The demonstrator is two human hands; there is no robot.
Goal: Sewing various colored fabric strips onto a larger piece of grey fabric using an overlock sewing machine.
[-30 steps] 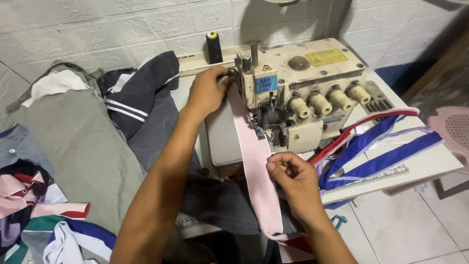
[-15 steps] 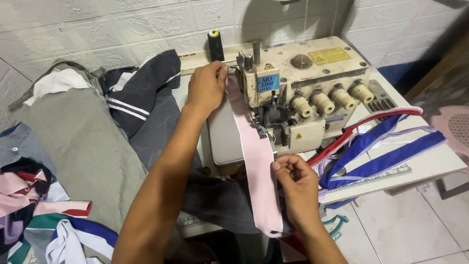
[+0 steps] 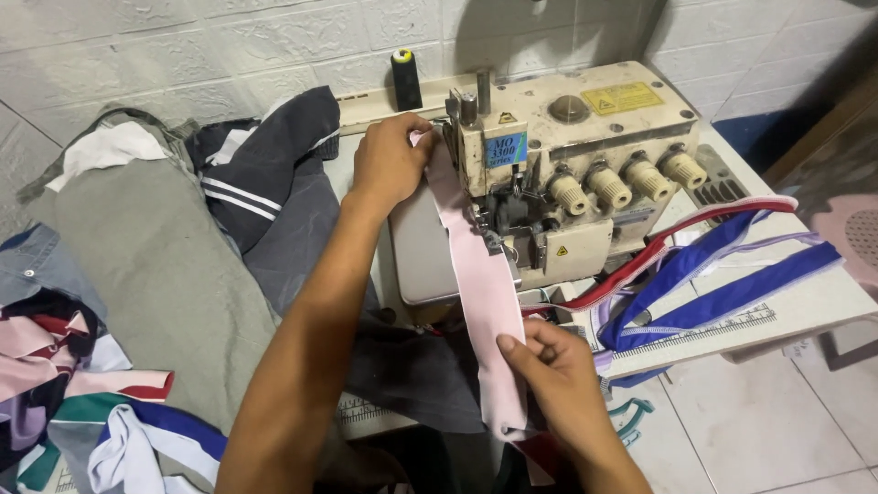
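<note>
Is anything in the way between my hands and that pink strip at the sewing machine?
Nothing visible. The left hand rests on the pink strip behind the sewing machine head; the right hand pinches its near end.

The pink strip is soft, matt knit cloth, as are the blue strips and the grey fabric heaped alongside. The sewing machine has a cream painted metal body, dull and grimy, with ribbed plastic tension knobs. The wall is rough painted block; the floor tiles look smooth and faintly glossy.

One sewing machine, one pink strip, four knobs.
</note>
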